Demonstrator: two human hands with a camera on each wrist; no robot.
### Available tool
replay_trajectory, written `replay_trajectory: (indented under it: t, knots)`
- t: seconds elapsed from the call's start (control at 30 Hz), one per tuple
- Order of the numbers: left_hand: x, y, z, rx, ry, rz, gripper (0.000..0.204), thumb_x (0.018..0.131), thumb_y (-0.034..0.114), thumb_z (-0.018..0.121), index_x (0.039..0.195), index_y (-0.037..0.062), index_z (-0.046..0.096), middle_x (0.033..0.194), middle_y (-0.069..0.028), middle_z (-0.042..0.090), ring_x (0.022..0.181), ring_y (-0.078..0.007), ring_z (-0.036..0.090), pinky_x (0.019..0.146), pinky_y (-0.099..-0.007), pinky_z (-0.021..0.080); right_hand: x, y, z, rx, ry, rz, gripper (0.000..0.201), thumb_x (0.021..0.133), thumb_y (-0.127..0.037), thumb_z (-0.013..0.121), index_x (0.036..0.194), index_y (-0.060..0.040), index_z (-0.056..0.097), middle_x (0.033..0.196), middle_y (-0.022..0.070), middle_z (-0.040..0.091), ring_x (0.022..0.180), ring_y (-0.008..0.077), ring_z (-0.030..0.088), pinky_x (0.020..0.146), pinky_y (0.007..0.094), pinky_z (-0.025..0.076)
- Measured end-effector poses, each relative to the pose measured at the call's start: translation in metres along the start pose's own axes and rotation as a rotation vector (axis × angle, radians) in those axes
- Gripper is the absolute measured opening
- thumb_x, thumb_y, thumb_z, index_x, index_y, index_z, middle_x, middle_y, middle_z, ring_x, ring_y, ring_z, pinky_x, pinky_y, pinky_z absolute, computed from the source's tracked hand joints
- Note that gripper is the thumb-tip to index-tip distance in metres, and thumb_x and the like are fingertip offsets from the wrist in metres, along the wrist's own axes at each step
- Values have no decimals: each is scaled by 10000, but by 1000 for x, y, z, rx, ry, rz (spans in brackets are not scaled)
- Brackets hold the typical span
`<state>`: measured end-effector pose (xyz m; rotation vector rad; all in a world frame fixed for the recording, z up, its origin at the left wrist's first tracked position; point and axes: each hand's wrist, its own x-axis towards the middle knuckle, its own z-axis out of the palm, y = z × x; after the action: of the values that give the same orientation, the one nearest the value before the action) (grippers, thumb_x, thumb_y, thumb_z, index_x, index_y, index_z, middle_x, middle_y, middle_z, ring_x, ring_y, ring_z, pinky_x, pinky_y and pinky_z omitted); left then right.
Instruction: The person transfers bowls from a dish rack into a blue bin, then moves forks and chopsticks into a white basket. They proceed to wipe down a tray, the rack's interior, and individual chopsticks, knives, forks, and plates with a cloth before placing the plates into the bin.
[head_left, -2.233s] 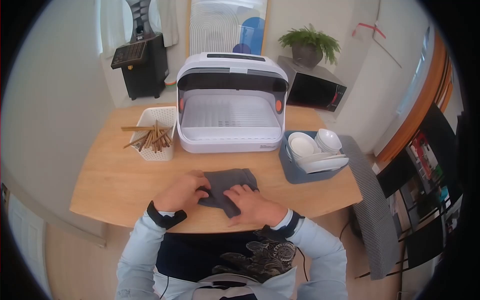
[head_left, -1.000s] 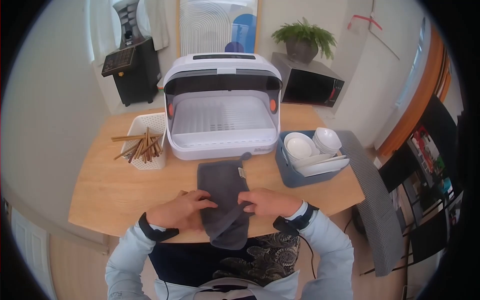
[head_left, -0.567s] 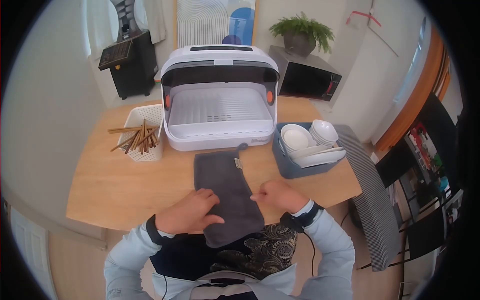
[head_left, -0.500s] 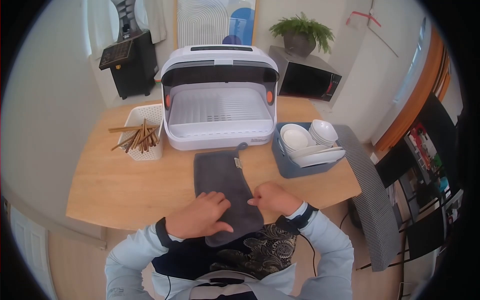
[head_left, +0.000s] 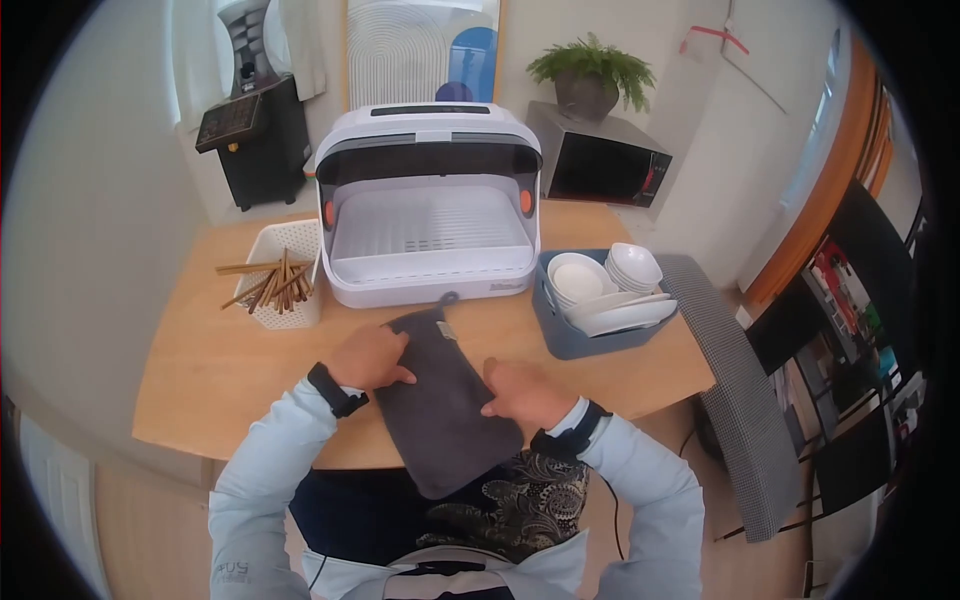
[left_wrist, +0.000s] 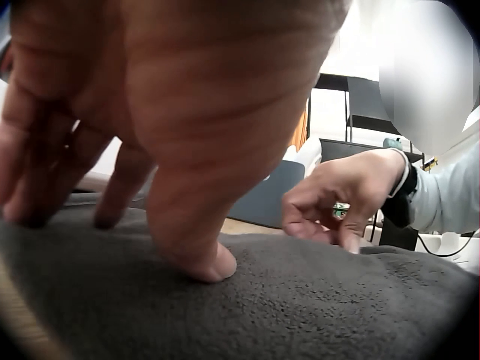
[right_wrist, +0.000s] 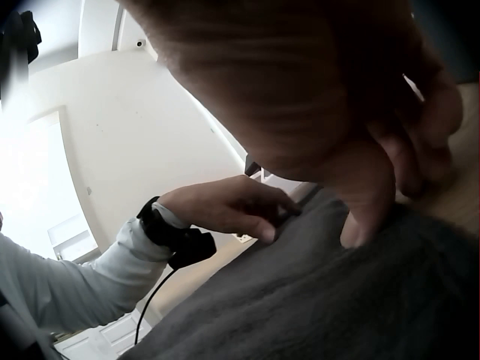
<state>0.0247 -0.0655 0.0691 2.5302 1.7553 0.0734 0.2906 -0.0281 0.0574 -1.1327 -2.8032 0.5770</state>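
A dark grey towel [head_left: 440, 410] with a small loop and a pale label lies flat across the table's front, its near end hanging over the edge. My left hand [head_left: 368, 358] rests at its upper left side; in the left wrist view the fingertips [left_wrist: 109, 217] and thumb press down on the fabric, spread apart. On the other side my right hand [head_left: 528, 392] touches the right edge. The right wrist view shows that thumb on the towel [right_wrist: 300, 292] and the other fingers beside the edge, loosely bent.
A white dish dryer [head_left: 430, 292] with its lid raised stands behind the towel. Left of it is a white basket [head_left: 285, 318] of wooden chopsticks [head_left: 280, 285]. At right, a blue-grey bin [head_left: 600, 345] holds white bowls [head_left: 575, 278] and plates [head_left: 625, 318].
The towel, bunched up at first, has been unfolded and laid out, and now slants toward the lower right. My left hand has moved up along its left edge.
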Motion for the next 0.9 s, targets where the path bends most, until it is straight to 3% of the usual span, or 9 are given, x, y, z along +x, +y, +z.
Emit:
replay_trajectory:
  t: [0.03,0.13,0.17,0.27,0.43,0.53,0.67,0.77,0.9]
  knots:
    - [-6,1,-3,20,-17,3,368,746,330,763,783,-26,674,774,-197,648,774,-382,640,716,-441,505,6,7,0,-25,39,17,478,762,-300,760,990,64,552,918,223,649,926,421,618,824,450,487]
    - [-22,-11,-2,-7,-34,-102,374,780,353,733,787,-17,679,719,-211,631,734,-395,631,699,-460,498,42,48,18,-293,340,27,474,749,-261,762,1010,60,530,885,213,642,925,429,612,851,453,471]
    - [-23,-15,-4,20,-63,-152,304,770,256,749,895,-9,669,870,-209,651,780,-390,636,702,-449,504,43,46,11,-174,283,31,439,748,-237,760,986,51,530,892,206,633,898,414,614,811,451,474]
    - [-21,-27,6,-96,306,-151,346,733,152,770,1021,16,637,1058,-193,629,927,-376,620,794,-439,490,41,32,-10,86,66,27,377,733,-190,757,945,42,548,943,208,615,909,390,605,787,442,473]
    - [-5,-44,20,-195,259,29,402,687,68,772,1050,44,603,1112,-154,596,1107,-349,540,954,-454,400,53,23,-24,118,-364,54,319,721,-155,741,943,40,621,1065,226,612,1095,384,554,906,418,455]
    - [2,-52,19,-247,167,-45,393,680,29,757,1036,45,590,1099,-165,591,1106,-355,541,940,-453,407,61,35,-10,-20,26,-59,269,722,-98,708,958,12,639,1038,204,634,1085,381,564,894,422,453]
    - [4,-58,10,-310,7,-157,407,695,-44,705,1061,46,553,1100,-201,581,1050,-397,556,856,-442,452,85,47,-4,-95,248,-60,184,707,-22,648,890,-13,627,949,170,639,1014,362,582,839,423,451]
    - [-2,-57,15,-382,316,-95,415,712,-88,642,1095,41,548,1055,-205,591,984,-423,575,781,-440,478,87,40,-16,-153,404,-174,166,677,25,623,833,-27,599,905,146,624,964,349,580,792,411,448]
    - [-22,-50,-9,-664,555,-63,688,735,-157,616,1353,89,441,1170,-169,578,1059,-344,577,913,-351,448,63,22,-39,-111,528,-261,201,614,82,597,769,-27,530,867,130,603,914,350,568,732,395,437]
